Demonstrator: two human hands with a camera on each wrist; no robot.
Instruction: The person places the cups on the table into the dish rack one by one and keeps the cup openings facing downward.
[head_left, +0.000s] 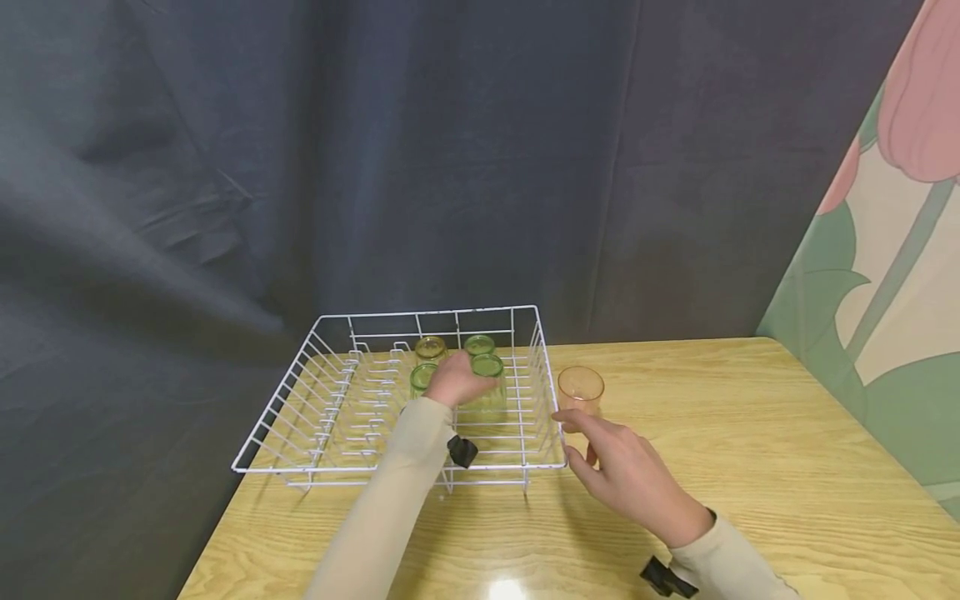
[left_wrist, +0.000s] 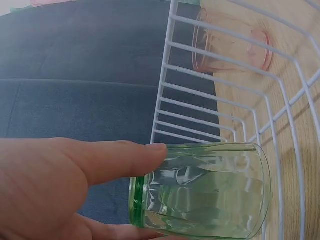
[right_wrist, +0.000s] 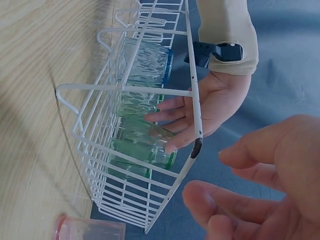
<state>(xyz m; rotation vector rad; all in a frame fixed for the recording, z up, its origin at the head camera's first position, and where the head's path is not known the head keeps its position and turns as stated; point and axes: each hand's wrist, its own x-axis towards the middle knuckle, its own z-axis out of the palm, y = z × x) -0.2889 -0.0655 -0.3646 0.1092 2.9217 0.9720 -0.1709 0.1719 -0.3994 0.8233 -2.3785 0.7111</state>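
A clear green glass point(left_wrist: 205, 192) stands upside down in the white wire dish rack point(head_left: 397, 469). My left hand point(head_left: 455, 381) grips it near its base, thumb on one side and fingers on the other. Around it in the rack are another green glass point(head_left: 423, 375), a green one behind point(head_left: 478, 343) and a yellowish glass point(head_left: 431, 346). The right wrist view also shows a glass with a blue base point(right_wrist: 145, 62). My right hand point(head_left: 630, 471) hovers by the rack's front right corner, fingers loosely bent, holding nothing. A pink glass point(head_left: 581, 387) stands upright just beyond it.
The rack's rows of upright prongs point(head_left: 341, 392) fill its left side. Beneath everything lies a wood-grain table point(head_left: 750, 433). A dark cloth point(head_left: 480, 167) hangs behind the table, and a floral-patterned panel point(head_left: 900, 250) borders the right.
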